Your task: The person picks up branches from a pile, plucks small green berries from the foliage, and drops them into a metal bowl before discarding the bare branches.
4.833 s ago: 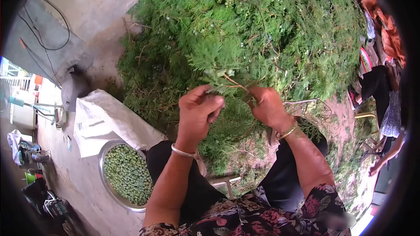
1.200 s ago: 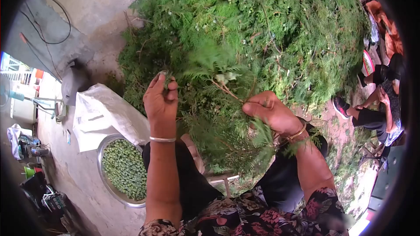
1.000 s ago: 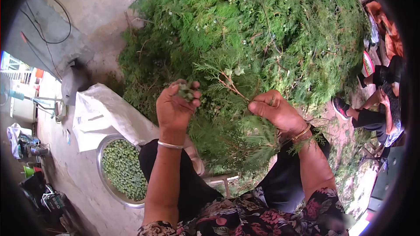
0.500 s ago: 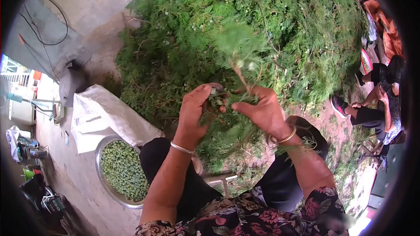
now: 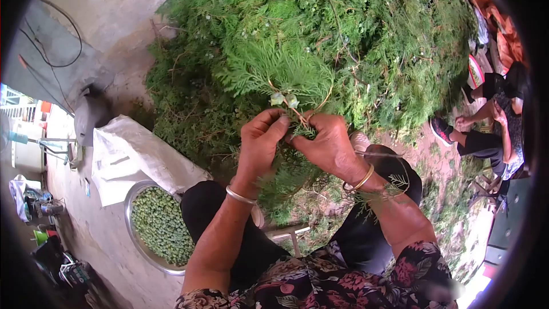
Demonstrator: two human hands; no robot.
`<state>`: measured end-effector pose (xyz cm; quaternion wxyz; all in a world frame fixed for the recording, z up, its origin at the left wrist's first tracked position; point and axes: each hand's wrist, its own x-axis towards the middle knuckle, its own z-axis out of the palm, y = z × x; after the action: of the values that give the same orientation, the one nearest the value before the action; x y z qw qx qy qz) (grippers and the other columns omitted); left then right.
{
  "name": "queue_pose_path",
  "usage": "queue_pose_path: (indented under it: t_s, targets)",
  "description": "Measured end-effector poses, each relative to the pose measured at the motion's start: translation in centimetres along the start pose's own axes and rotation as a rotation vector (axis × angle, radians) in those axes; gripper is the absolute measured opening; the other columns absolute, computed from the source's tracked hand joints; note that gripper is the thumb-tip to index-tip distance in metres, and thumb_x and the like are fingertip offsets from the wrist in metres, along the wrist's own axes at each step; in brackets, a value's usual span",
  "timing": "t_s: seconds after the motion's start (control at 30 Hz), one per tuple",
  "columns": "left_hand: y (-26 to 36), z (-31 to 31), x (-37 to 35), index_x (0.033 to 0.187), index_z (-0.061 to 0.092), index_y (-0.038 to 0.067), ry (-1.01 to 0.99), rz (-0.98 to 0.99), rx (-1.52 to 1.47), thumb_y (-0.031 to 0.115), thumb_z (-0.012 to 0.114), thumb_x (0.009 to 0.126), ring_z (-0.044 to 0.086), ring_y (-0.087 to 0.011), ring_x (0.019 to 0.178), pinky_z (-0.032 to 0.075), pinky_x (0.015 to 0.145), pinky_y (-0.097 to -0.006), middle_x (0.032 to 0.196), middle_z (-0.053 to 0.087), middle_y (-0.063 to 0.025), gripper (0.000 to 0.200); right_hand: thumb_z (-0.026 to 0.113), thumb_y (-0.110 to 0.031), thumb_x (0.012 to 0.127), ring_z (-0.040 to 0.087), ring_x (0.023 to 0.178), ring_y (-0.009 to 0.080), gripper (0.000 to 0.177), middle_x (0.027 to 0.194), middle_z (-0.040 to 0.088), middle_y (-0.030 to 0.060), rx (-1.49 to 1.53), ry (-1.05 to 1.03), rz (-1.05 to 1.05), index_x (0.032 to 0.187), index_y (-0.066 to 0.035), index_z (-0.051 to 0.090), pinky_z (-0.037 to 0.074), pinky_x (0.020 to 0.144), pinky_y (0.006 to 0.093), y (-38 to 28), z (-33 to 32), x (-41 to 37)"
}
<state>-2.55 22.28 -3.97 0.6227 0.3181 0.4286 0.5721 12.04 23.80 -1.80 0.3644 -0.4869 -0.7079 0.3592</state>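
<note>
My right hand (image 5: 329, 142) grips a green conifer branch (image 5: 280, 66) by its brown stem. Two pale green cones (image 5: 284, 100) sit on the branch just above my fingers, and its feathery leaves fan out over the heap. Beside it, my left hand (image 5: 260, 140) is closed, thumb against fingers, close to the stem; what it pinches is hidden. More green sprigs hang below both hands and over my right wrist. A metal bowl (image 5: 130, 226) full of small green cones (image 5: 163, 226) stands on the floor at the left.
A large heap of cut conifer branches (image 5: 394, 51) lies in front of me. A white sack (image 5: 143, 151) is beside the bowl. At the right, another person (image 5: 503, 131) sits near an orange cloth (image 5: 506, 37). Black cables (image 5: 74, 28) lie at upper left.
The branch has swung left and now shows sharply, with its two cones in view. My left hand has closed near the stem; the cones earlier seen at its fingertips no longer show.
</note>
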Motion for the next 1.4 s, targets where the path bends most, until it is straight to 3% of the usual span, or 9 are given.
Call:
queue_pose_path:
  t_s: [0.13, 0.3, 0.4, 0.73, 0.83, 1.03, 1.13, 1.2, 1.4]
  targets:
    - [-0.9, -0.2, -0.1, 0.095, 0.062, -0.002, -0.031, 0.073, 0.185, 0.009, 0.058, 0.089, 0.053, -0.0038, 0.072, 0.043, 0.065, -0.0189, 0.085, 0.061, 0.0013, 0.014, 0.067, -0.010, 0.067, 0.057, 0.049, 0.0235, 0.020, 0.059, 0.055, 0.0182, -0.067, -0.003, 0.030, 0.082, 0.003, 0.062, 0.046, 0.051, 0.0341, 0.0, -0.1, -0.1]
    - [1.5, 0.5, -0.7, 0.101, 0.058, -0.004, -0.020, -0.226, -0.258, 0.010, 0.051, 0.091, 0.063, -0.0154, 0.072, 0.054, 0.066, -0.0300, 0.085, 0.064, -0.0084, 0.019, 0.065, -0.002, 0.076, 0.052, 0.061, 0.0049, 0.010, 0.061, 0.061, 0.0049, 0.368, -0.013, 0.220, 0.084, 0.004, 0.064, 0.045, 0.051, 0.0262, -0.4, -0.2, 0.2]
    - [1.5, 0.3, -0.6, 0.102, 0.055, -0.006, 0.008, -0.228, -0.298, 0.013, 0.050, 0.091, 0.065, -0.0228, 0.071, 0.057, 0.065, -0.0361, 0.084, 0.064, -0.0128, 0.023, 0.066, -0.001, 0.079, 0.052, 0.062, 0.0045, 0.007, 0.068, 0.063, 0.0007, 0.370, 0.004, 0.237, 0.084, 0.003, 0.065, 0.045, 0.051, 0.0234, -1.2, -0.6, 0.4]
    - [1.2, 0.2, -1.1, 0.097, 0.057, -0.005, -0.140, -0.149, -0.148, 0.000, 0.065, 0.079, 0.063, -0.0186, 0.069, 0.055, 0.060, -0.0316, 0.082, 0.063, -0.0101, 0.020, 0.066, -0.006, 0.081, 0.056, 0.059, 0.0079, 0.008, 0.065, 0.063, 0.0066, 0.199, 0.008, 0.153, 0.082, 0.002, 0.064, 0.046, 0.052, 0.0251, 0.2, -0.3, 0.3]
    - [1.0, 0.4, -1.3, 0.094, 0.058, -0.003, -0.058, -0.189, -0.160, -0.001, 0.066, 0.078, 0.062, -0.0161, 0.065, 0.054, 0.056, -0.0296, 0.080, 0.063, -0.0090, 0.018, 0.066, -0.008, 0.082, 0.048, 0.059, 0.0061, 0.014, 0.062, 0.060, 0.0065, 0.091, -0.005, 0.077, 0.081, 0.005, 0.060, 0.043, 0.052, 0.0270, 0.2, -0.5, 0.4]
    - [1.3, 0.3, -1.3, 0.089, 0.058, -0.001, -0.090, -0.222, -0.303, -0.002, 0.063, 0.078, 0.059, -0.0133, 0.063, 0.049, 0.050, -0.0251, 0.077, 0.063, -0.0082, 0.012, 0.064, -0.012, 0.085, 0.045, 0.056, 0.0065, 0.018, 0.058, 0.055, 0.0048, 0.552, -0.159, 0.238, 0.078, 0.005, 0.060, 0.041, 0.049, 0.0280, -1.2, -1.1, 0.6]
    - [2.2, 0.2, -1.0, 0.089, 0.058, -0.002, -0.064, -0.209, -0.114, -0.001, 0.061, 0.079, 0.059, -0.0148, 0.062, 0.049, 0.052, -0.0256, 0.076, 0.063, -0.0100, 0.010, 0.066, -0.014, 0.083, 0.042, 0.053, 0.0088, 0.023, 0.055, 0.052, 0.0072, 0.323, -0.104, 0.176, 0.073, 0.005, 0.058, 0.040, 0.048, 0.0293, 0.3, -0.7, 0.4]
    - [0.9, -1.1, 0.2, 0.090, 0.058, -0.003, 0.151, -0.032, -0.143, 0.000, 0.062, 0.079, 0.059, -0.0166, 0.062, 0.048, 0.055, -0.0257, 0.077, 0.063, -0.0121, 0.012, 0.069, -0.016, 0.081, 0.041, 0.051, 0.0122, 0.029, 0.053, 0.048, 0.0119, 0.032, -0.054, -0.025, 0.067, 0.004, 0.053, 0.039, 0.047, 0.0318, 0.4, -0.7, 0.1]
    - [3.8, -3.6, 0.8, 0.106, 0.050, -0.008, 0.022, -0.029, -0.416, 0.005, 0.049, 0.089, 0.058, -0.0292, 0.093, 0.053, 0.080, -0.0347, 0.107, 0.054, -0.0262, 0.022, 0.070, -0.015, 0.075, 0.045, 0.046, 0.0235, 0.027, 0.052, 0.046, 0.0176, -0.098, 0.060, 0.139, 0.066, 0.003, 0.052, 0.040, 0.048, 0.0360, 0.3, -0.5, 0.4]
